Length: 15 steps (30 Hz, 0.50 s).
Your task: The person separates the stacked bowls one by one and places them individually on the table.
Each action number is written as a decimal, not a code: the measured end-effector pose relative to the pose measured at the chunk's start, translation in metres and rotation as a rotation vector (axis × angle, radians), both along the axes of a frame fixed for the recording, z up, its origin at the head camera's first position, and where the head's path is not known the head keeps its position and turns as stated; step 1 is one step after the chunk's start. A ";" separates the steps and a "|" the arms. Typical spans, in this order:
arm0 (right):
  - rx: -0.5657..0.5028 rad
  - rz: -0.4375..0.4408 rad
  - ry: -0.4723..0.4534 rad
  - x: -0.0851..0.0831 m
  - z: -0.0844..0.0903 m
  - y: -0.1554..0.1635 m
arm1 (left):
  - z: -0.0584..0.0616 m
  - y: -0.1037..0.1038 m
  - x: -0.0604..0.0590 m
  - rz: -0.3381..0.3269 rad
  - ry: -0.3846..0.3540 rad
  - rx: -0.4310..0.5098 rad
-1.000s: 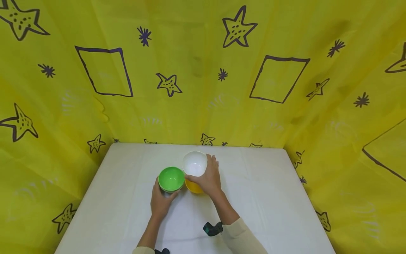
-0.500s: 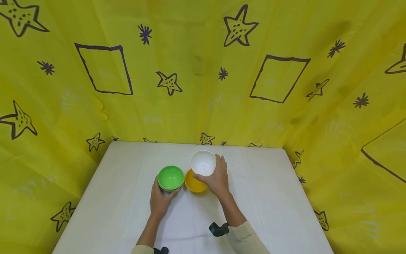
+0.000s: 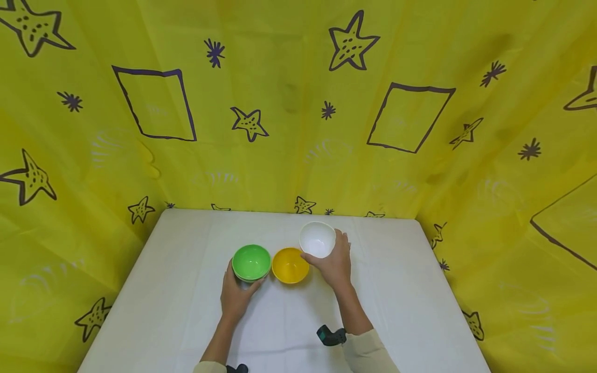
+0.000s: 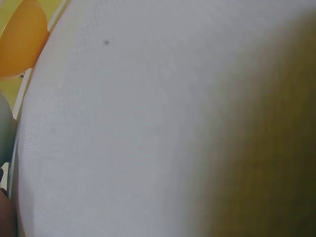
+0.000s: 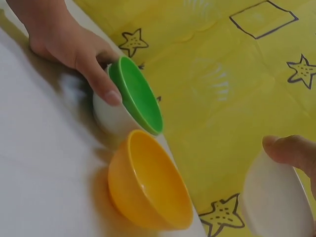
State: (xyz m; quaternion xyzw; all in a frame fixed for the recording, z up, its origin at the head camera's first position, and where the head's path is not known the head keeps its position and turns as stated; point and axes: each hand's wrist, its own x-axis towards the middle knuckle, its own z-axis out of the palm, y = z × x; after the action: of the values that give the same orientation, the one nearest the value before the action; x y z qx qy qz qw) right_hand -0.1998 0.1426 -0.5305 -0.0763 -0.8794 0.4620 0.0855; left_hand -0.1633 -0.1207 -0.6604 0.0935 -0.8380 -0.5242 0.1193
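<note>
While no writing or label shows on any of them, three round plastic bowls sit in a loose row near the middle of the white-covered worktop (image 3: pixel 186 311), all with their mouths facing up and nothing inside. At the left end stands the round bowl with a green inside and white outside (image 3: pixel 251 262); the left hand (image 3: pixel 235 298) cups its near side, fingers curled against the white wall and a thumb pressed on it, as the right wrist view shows. Just beside it, in the middle, rests the round yellow-orange plastic bowl (image 3: pixel 290 264), which neither hand touches. At the right end, the right hand (image 3: pixel 335 264) grasps the round white plastic bowl (image 3: pixel 317 239) from its near right side, thumb on the rim. Whether this bowl rests on the worktop or is lifted off it cannot be told. Behind the worktop hangs a yellow cloth backdrop drawn with dark stars and rectangles (image 3: pixel 298 103).
</note>
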 end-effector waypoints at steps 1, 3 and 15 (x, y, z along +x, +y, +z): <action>0.000 -0.009 0.004 0.000 -0.001 0.002 | 0.000 0.000 0.000 0.001 0.001 -0.003; 0.000 -0.024 0.009 0.001 -0.003 0.006 | 0.000 0.000 -0.001 0.004 0.004 -0.006; -0.013 -0.105 -0.038 0.003 -0.022 0.021 | 0.000 -0.001 0.000 0.003 -0.012 0.007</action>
State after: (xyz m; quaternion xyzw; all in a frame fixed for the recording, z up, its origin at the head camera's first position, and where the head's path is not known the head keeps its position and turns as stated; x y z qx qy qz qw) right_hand -0.1966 0.1638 -0.5527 -0.1314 -0.8727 0.4610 0.0924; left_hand -0.1631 -0.1216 -0.6605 0.0984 -0.8368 -0.5263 0.1149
